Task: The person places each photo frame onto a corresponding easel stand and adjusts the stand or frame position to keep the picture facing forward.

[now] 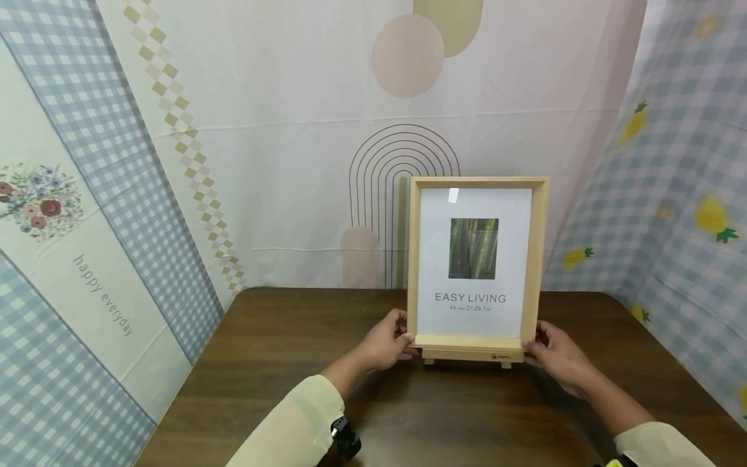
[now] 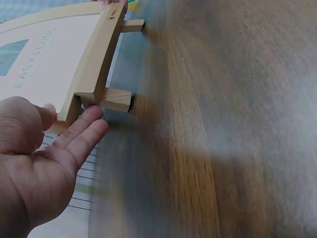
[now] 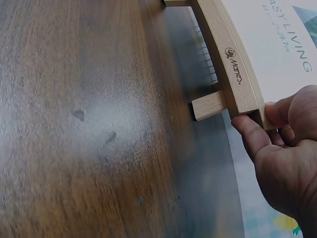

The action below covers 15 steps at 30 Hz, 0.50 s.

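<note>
A light-wood picture frame stands upright, tilted slightly back, on a small wooden easel at the table's right-middle. Behind its glazed front is a white sheet with a dark green picture and the words EASY LIVING. My left hand grips the frame's lower left corner; in the left wrist view the thumb lies on the front edge and two fingers reach under the easel ledge. At the lower right corner my right hand pinches the frame, thumb in front, a fingertip touching the ledge end. The easel's back is hidden.
The dark brown wooden table has rounded back corners. Behind it hangs a pale patterned cloth, with blue checked cloths at the left and right. A black device is strapped to the left wrist.
</note>
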Tool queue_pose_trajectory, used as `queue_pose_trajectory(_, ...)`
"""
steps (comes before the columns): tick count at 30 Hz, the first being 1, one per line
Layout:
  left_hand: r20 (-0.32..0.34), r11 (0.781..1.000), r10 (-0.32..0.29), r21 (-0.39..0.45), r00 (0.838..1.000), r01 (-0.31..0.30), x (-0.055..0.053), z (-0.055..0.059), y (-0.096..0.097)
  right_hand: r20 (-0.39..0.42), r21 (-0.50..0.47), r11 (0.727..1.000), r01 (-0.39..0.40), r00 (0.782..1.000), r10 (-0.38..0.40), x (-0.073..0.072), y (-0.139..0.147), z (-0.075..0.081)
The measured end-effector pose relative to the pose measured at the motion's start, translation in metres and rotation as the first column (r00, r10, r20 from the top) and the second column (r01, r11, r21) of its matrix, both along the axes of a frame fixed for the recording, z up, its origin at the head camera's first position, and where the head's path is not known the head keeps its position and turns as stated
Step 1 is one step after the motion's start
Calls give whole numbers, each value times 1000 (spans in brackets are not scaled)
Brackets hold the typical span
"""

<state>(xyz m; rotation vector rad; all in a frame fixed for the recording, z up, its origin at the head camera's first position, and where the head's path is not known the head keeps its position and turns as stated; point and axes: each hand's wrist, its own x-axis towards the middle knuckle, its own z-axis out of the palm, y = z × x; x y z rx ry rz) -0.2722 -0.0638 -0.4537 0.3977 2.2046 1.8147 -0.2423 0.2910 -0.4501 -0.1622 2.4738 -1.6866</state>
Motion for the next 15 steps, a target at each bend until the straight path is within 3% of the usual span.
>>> queue_pose_trajectory(15, -8, 1000, -21, -1, 1000, 21, 6, -2, -18, 2, -37, 999, 5, 1000, -5, 9, -16, -1)
